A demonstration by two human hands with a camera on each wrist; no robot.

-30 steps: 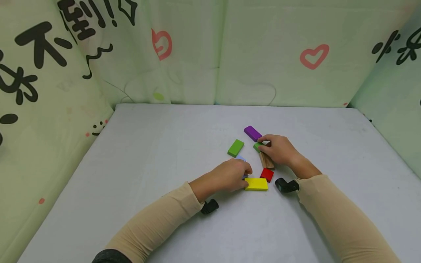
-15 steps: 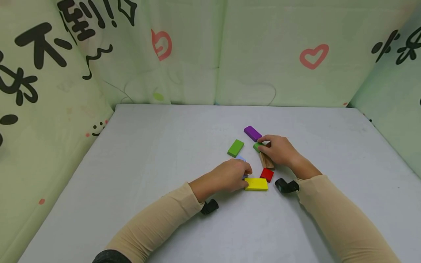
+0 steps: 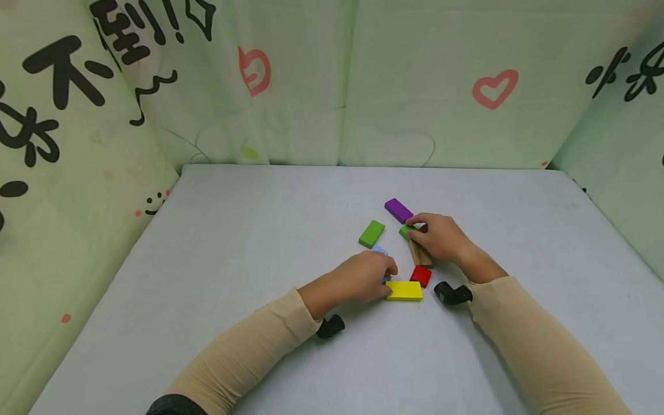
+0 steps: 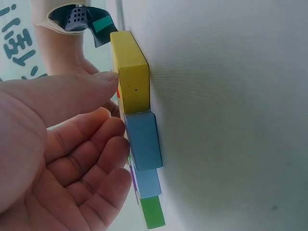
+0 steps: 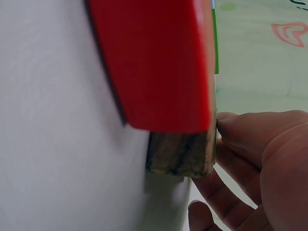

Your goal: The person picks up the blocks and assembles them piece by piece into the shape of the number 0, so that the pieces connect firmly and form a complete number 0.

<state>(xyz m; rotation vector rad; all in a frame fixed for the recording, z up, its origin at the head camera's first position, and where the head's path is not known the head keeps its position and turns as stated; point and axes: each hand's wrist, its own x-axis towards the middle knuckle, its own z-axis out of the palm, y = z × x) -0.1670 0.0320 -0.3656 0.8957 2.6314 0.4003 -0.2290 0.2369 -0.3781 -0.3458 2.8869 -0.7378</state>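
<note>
Several coloured blocks lie in a rough ring on the white table. My left hand (image 3: 363,275) rests at the ring's near left, its thumb tip against the yellow block (image 3: 404,291). Its loosely bent fingers lie along a blue block (image 4: 143,142), mostly hidden by the hand in the head view. On the far right side, my right hand (image 3: 441,235) pinches a green block (image 3: 406,232) between thumb and index finger, beside a brown wooden block (image 3: 421,255). A red block (image 3: 421,276) sits between the brown and yellow ones.
A purple block (image 3: 398,211) lies beyond the right fingertips. Another green block (image 3: 372,234) and a light blue block (image 4: 148,184) continue the ring's left side. Pale green printed curtains (image 3: 441,86) stand behind and beside the table (image 3: 259,219).
</note>
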